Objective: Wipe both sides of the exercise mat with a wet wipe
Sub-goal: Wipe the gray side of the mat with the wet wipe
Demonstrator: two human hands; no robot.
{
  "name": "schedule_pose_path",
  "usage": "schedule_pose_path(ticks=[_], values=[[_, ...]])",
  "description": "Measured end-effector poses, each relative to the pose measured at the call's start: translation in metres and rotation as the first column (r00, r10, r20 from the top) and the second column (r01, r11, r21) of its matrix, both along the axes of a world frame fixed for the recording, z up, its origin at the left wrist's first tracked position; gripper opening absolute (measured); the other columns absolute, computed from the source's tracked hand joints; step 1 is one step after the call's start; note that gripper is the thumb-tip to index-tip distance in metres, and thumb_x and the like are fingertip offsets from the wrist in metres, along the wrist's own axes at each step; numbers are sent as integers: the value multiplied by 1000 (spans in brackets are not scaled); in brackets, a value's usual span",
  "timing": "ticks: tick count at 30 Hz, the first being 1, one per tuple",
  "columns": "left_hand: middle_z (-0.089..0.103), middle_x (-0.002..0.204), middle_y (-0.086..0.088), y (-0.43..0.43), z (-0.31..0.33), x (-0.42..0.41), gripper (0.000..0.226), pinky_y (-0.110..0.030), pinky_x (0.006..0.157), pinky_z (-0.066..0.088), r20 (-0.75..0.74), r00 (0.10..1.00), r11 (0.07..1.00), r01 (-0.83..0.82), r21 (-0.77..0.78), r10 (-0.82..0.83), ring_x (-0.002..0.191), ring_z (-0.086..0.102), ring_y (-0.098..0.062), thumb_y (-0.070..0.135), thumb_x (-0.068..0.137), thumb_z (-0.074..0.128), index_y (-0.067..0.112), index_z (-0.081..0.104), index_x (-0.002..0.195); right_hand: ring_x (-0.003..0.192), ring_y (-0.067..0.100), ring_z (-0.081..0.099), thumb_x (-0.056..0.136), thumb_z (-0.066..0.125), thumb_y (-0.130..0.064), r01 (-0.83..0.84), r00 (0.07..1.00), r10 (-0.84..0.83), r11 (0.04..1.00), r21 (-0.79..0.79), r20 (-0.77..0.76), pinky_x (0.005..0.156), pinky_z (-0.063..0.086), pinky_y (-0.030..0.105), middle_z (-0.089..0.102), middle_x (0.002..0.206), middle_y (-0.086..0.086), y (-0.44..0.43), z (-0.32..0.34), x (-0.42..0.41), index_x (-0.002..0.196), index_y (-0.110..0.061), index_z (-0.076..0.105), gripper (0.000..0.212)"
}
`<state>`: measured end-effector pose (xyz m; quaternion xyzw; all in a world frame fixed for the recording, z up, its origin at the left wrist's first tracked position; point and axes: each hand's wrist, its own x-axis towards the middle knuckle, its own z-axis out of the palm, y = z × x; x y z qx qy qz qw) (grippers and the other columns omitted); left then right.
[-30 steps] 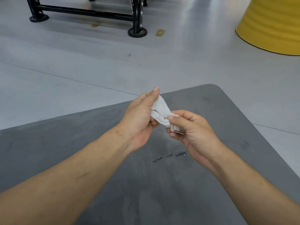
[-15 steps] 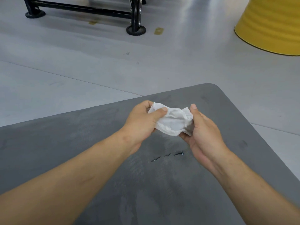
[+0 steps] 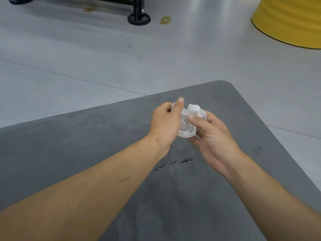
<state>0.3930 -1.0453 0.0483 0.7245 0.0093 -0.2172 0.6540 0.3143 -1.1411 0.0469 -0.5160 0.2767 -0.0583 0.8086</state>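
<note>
A dark grey exercise mat [image 3: 86, 140] lies flat on the floor and fills the lower part of the view, its rounded far corner at the upper right. Above its middle I hold a crumpled white wet wipe [image 3: 190, 121] in both hands. My left hand [image 3: 165, 122] pinches its left side with curled fingers and a raised thumb. My right hand [image 3: 212, 136] cups the wipe from the right and below, thumb pressed across it. Three short dark tears [image 3: 173, 163] mark the mat just below my hands, and damp streaks show on its near surface.
Pale grey floor [image 3: 86, 66] surrounds the mat. A black metal equipment frame with a round foot [image 3: 139, 19] stands at the top. A large yellow cone-shaped base [image 3: 288, 21] sits at the top right. A small yellow floor marker [image 3: 165, 20] lies beside the foot.
The wipe was stretched out between my hands half a second ago; now it is bunched into a tighter wad, with my hands drawn closer together.
</note>
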Motion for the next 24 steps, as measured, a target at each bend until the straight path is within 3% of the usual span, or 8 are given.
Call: schedule_pose_path(ticks=[3,6,8,11,14,17,21,24], values=[[58,77,-2,-14,-11,6,40,-27,69,44,15,999,999,42,24,-43,71,54,-13,45,105,54,15,55,78,88,18,72,96,66,-3,56,997,-58,998,-35,-57,82,61,31,75,100,10,-16,-14,6,119,-2,65,22],[69,90,-15,-28,-29,15,45,-43,83,53,28,998,996,62,58,-64,85,64,-32,45,106,51,4,62,90,84,16,72,102,60,-7,125,985,-134,988,-87,-104,84,58,34,75,98,8,-33,-30,14,114,-8,68,14],[68,87,-8,-38,-45,23,40,-42,83,53,55,995,992,72,104,-78,81,63,-26,42,107,51,8,62,91,89,20,74,105,58,-12,162,973,-183,976,-148,-140,90,57,42,78,103,8,-48,-44,19,109,-13,69,12],[60,83,7,-51,-67,35,26,-30,76,46,119,983,972,113,205,-139,79,57,-14,36,108,50,23,55,86,105,28,74,104,55,-14,224,944,-272,943,-245,-185,101,57,50,78,109,7,-70,-63,26,107,-18,71,17],[60,92,10,-62,-89,50,17,-30,81,47,206,956,933,134,333,-211,84,58,-11,33,106,53,29,55,90,103,22,74,105,52,-20,269,918,-346,903,-334,-194,99,58,50,79,104,-2,-91,-75,33,103,-27,74,23],[56,110,9,-72,-109,66,7,-35,97,47,313,896,859,129,495,-315,106,58,-14,32,103,56,26,59,107,98,19,74,107,49,-26,285,896,-403,843,-457,-186,94,60,48,77,98,-6,-110,-85,39,102,-29,73,25],[52,136,2,-80,-132,86,31,-40,111,38,377,766,678,104,728,-521,129,49,-21,32,103,56,19,58,131,101,15,73,107,45,-18,274,894,-416,799,-535,-164,94,60,39,76,102,-7,-130,-96,44,113,-23,72,28],[48,145,2,-82,-144,92,37,-41,121,27,439,659,608,34,793,-610,139,41,-20,35,102,54,20,55,136,102,19,73,106,45,-15,271,903,-400,816,-510,-160,81,63,36,76,106,-3,-142,-105,49,113,-25,73,30]])
